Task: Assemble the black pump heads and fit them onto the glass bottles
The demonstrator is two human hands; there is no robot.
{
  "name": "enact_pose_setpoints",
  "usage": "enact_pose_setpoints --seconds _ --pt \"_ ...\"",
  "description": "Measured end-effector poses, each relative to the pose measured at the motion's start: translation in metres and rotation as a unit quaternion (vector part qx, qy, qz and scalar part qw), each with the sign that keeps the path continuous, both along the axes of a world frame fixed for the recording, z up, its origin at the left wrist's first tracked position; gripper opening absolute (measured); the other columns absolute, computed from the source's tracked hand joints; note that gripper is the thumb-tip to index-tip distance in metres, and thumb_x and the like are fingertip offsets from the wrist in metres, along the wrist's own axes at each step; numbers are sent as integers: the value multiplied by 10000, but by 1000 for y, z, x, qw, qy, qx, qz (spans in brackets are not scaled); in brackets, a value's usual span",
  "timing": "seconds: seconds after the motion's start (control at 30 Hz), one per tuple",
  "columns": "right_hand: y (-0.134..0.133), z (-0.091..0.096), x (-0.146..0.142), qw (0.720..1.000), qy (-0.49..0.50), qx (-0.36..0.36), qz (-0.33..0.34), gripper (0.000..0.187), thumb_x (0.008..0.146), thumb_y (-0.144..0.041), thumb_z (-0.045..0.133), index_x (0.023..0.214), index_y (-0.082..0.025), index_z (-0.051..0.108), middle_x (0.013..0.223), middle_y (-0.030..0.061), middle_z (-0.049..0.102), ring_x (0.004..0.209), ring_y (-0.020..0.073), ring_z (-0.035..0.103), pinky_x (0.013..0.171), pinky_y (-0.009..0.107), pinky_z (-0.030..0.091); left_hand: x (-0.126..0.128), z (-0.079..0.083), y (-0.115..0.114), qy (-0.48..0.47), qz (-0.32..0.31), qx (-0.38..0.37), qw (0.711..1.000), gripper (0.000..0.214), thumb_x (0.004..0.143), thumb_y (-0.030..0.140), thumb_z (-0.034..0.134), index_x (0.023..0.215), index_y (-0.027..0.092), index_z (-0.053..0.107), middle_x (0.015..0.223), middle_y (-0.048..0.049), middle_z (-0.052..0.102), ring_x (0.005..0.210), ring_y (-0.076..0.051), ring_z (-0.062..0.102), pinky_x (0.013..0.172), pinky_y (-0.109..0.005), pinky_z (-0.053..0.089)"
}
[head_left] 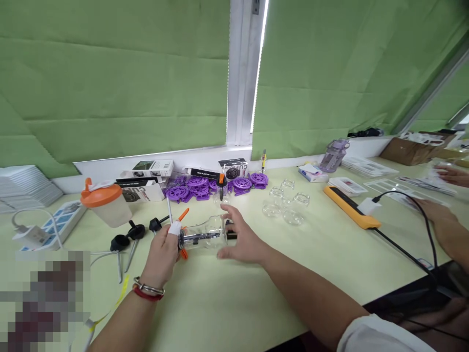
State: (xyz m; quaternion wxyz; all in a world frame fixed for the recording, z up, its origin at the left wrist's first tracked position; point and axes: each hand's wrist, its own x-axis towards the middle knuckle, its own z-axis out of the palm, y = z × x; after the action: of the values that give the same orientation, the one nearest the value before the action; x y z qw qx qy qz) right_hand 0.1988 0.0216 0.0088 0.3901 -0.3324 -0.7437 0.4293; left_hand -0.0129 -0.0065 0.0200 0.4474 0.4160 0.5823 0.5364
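Note:
My left hand (163,254) grips the orange-capped end of a clear plastic bottle-like cup (203,235) that lies sideways just above the pale green table (256,293); a metal rod runs inside it. One left finger wears a white wrap. My right hand (240,235) is at the cup's other end, fingers spread and curved around its base. A bracelet and red string sit on my left wrist.
Purple plastic discs (216,186) and small boxes (146,181) line the wall. An orange-lidded cup (106,200) and black-tipped tools (126,244) lie left. Clear glass lids (287,205) and an orange-edged device (351,208) with a cable lie right. Another person's hands (439,220) are far right.

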Motion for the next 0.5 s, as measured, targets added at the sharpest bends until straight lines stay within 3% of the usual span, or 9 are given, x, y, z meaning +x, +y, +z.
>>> enact_pose_setpoints --seconds 0.07,0.1,0.17,0.23,0.3,0.37,0.43,0.47,0.5 --pt "1 -2 -3 984 28 -178 19 690 818 -649 457 1354 -239 313 1193 147 498 930 230 604 677 362 531 -2 -5 1 16 11 26 999 270 784 461 584 698 209 543 468 57 406 377 -99 328 374 -223 225" --pt "0 -1 -3 973 28 -225 35 664 836 -665 395 1336 -232 336 1125 136 533 812 206 624 605 342 527 -3 -6 1 24 11 33 999 261 776 456 596 712 206 557 481 51 427 386 -102 342 376 -224 232" --pt "-4 4 -1 982 8 -183 50 658 788 -623 531 1313 -252 387 1136 117 534 803 192 623 641 341 527 -6 -7 2 39 3 32 999 265 773 462 598 718 205 564 492 44 443 391 -104 350 375 -227 235" --pt "-8 9 1 999 -7 -32 40 744 672 -495 730 1315 -289 419 1294 110 452 1066 238 545 856 379 485 -7 -4 1 45 -12 22 999 295 795 486 561 688 212 538 476 46 419 381 -104 333 371 -228 231" --pt "-8 10 2 999 6 25 34 829 637 -476 763 1351 -297 382 1388 110 365 1229 265 421 954 395 428 -6 0 -1 71 -8 35 997 310 817 485 530 662 217 512 466 46 407 386 -107 338 376 -226 244" --pt "-5 6 1 996 31 -74 45 791 742 -591 621 1389 -276 293 1344 140 397 1153 258 503 851 395 495 -5 2 -4 139 11 75 987 281 816 445 548 658 214 519 484 35 451 425 -113 390 405 -218 285" --pt "-2 0 -1 975 22 -211 70 695 844 -671 373 1372 -229 278 1194 153 504 897 227 634 659 377 542 -3 1 -6 217 12 111 970 238 801 409 577 673 211 545 508 28 495 467 -116 433 442 -209 320" --pt "-1 -2 -2 970 2 -231 75 681 855 -672 343 1354 -211 297 1140 148 535 815 216 650 617 371 543 -3 -1 -6 241 6 118 963 237 799 413 575 679 210 548 510 30 498 469 -115 433 446 -207 325" --pt "-1 -3 -1 977 -23 -201 65 680 842 -661 399 1339 -204 320 1127 147 549 808 220 653 630 378 545 -4 -3 -5 252 4 120 960 254 805 430 557 680 209 543 501 35 483 453 -111 417 436 -207 321"
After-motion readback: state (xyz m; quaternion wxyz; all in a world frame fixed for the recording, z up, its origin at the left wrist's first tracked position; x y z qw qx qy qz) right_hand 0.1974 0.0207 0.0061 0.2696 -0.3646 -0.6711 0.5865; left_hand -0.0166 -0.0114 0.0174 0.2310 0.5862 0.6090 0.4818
